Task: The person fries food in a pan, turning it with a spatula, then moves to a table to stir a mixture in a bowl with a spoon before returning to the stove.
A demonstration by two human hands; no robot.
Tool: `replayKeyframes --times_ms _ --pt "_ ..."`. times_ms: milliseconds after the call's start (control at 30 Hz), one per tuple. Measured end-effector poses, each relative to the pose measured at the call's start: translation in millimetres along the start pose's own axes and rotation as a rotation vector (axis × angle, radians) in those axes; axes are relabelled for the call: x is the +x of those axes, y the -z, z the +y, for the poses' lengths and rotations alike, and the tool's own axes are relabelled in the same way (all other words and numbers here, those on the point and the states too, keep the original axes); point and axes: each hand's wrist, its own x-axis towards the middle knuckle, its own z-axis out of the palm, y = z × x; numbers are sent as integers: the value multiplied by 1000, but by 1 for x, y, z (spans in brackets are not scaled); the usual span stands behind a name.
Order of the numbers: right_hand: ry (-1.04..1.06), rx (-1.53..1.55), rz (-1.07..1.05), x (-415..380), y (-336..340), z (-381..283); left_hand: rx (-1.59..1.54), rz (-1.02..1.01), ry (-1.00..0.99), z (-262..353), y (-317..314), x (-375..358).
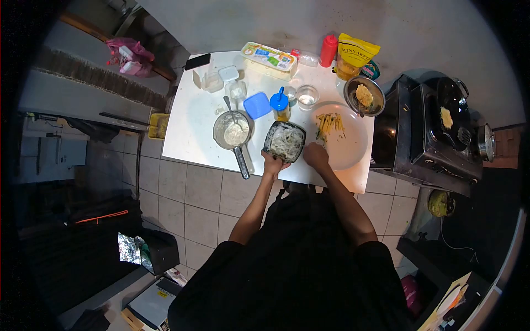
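Note:
My left hand [273, 164] grips the near edge of a dark square bowl [267, 144], which holds a pale, floury mixture [286, 140] with greenish bits. To the right, my right hand [316, 156] is closed at the near left rim of a large white plate [353, 154]; whatever its fingers hold is hidden. Yellow strips [331, 122] and small green bits lie on that plate, just beyond the hand. Left of the bowl stands a saucepan [217, 132] of whitish batter with a spoon [228, 103] in it.
Behind the bowl are a blue-capped bottle [280, 102], a blue lid [256, 105] and clear containers [236, 91]. An egg carton [269, 59], a red bottle [328, 51] and a yellow oil pouch [356, 52] line the back. Rightward, a metal bowl [378, 99] holds fried food near a stove pan [450, 99].

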Motion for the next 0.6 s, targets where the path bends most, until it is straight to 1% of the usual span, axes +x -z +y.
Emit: replayKeyframes --times_ms 33,100,133,233,367,433,467,500,533,600 --pt "-1 0 0 -3 -2 -3 1 -1 1 4 -3 -4" --pt "162 -84 47 -11 -2 -11 -23 -5 120 9 -6 -9" --pt "123 -84 52 -19 5 -19 -22 -5 120 5 -4 -8" --pt "64 -154 15 -19 -4 -17 -100 -38 127 0 -7 -9" --pt "44 -205 26 -18 -11 -19 -114 2 135 5 -12 -15" --pt "96 -278 -62 -17 -6 -25 -125 4 145 -3 -9 -11" --pt "96 -276 -63 -15 -9 -26 -132 -45 98 -10 -6 -5" --pt "82 -279 -69 -13 -12 -29 -139 -93 51 -4 -7 -8" --pt "69 -282 -75 -12 -14 -30 -138 -91 52 0 -9 -13" --pt "49 -257 -106 -13 -12 -31 -112 66 60 9 -18 -23"
